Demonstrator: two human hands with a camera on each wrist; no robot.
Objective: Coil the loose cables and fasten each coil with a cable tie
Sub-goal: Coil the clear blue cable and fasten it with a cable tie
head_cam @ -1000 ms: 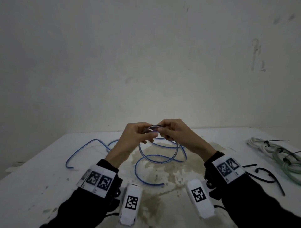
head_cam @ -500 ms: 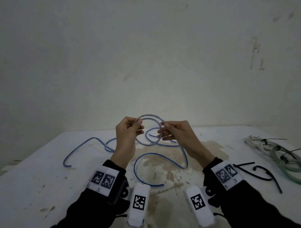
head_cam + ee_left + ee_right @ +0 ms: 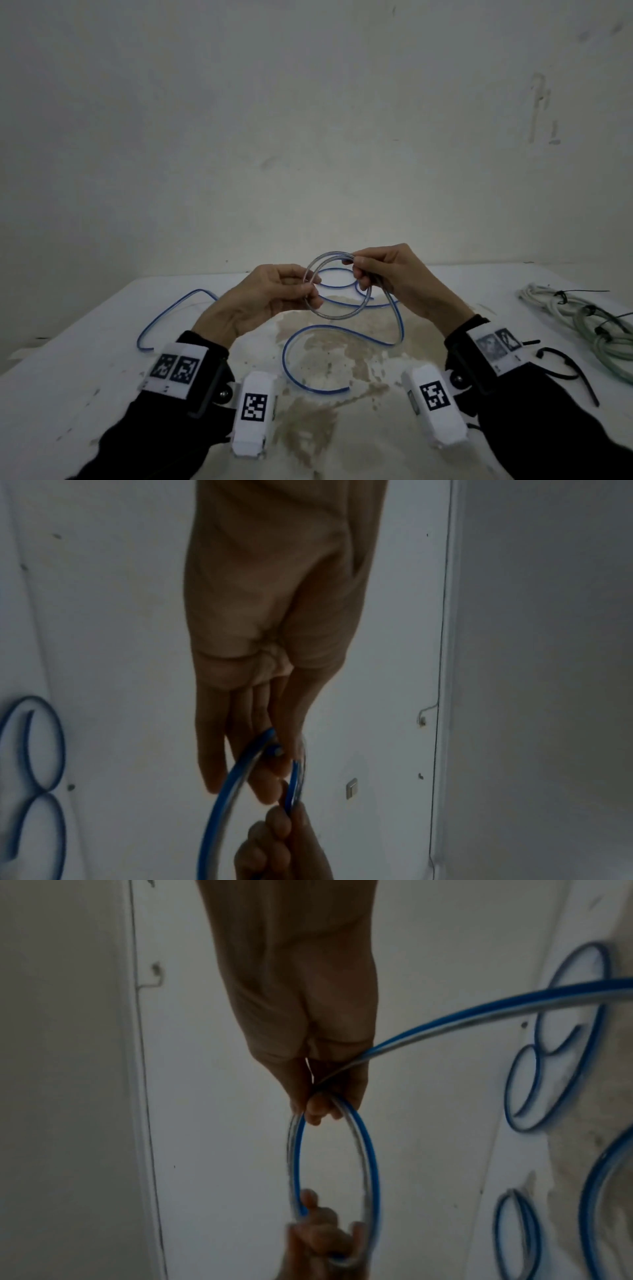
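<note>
A thin blue-and-clear cable (image 3: 342,313) forms a small round coil held up above the table. My left hand (image 3: 308,289) pinches the coil's left side, seen close in the left wrist view as the left hand (image 3: 274,772) on the cable (image 3: 219,804). My right hand (image 3: 361,270) grips the coil's upper right side; in the right wrist view the right hand (image 3: 318,1107) holds the loop of cable (image 3: 366,1150). The rest of the cable (image 3: 301,370) trails in loose curves over the white table (image 3: 85,394).
Black cable ties (image 3: 565,366) lie on the table at the right. Beyond them sits a bundle of grey-white cables (image 3: 603,325) bound with ties. A brown stain (image 3: 329,349) marks the table's middle. A pale wall stands behind.
The hands have lifted and moved apart, then the right hand brought another turn round, so the coil now shows two overlapping loops. The trailing cable has shifted on the table.
</note>
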